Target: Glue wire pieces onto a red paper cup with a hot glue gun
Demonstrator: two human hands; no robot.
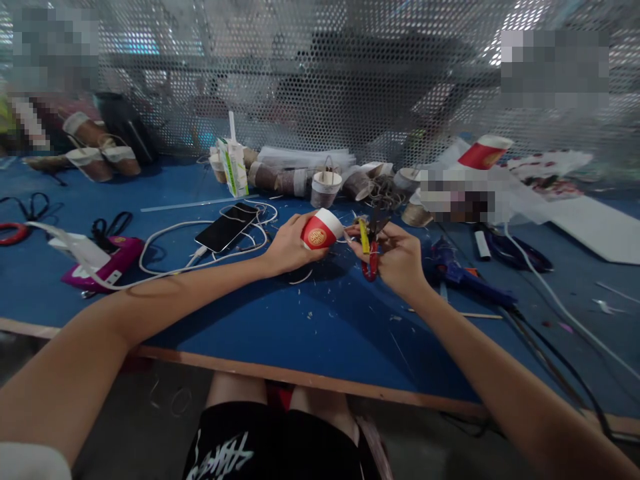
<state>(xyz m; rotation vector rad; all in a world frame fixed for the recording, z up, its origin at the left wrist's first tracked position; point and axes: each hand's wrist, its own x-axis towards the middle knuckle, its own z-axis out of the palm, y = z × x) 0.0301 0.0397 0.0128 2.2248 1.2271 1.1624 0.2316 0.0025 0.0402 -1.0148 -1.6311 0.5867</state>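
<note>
My left hand (289, 247) is wrapped round a small red and white paper cup (318, 233) with a gold round emblem. The cup is tilted, its white part toward the upper right. Just right of it, my right hand (397, 253) holds red-handled scissors (370, 263) with dark blades pointing away from me. A yellow piece (365, 237) lies against the scissors near the fingertips. Whether the right fingertips also pinch something thin beside the cup is too blurred to tell. Both hands are just above the blue table (320, 340).
Left are a phone (227, 227) with a white cable and a magenta tool (107, 267). A blue glue gun (465, 277) lies right. Behind stand several brown cups, a drink carton (233, 167), a red cup (485, 152) and a perforated metal screen (320, 80).
</note>
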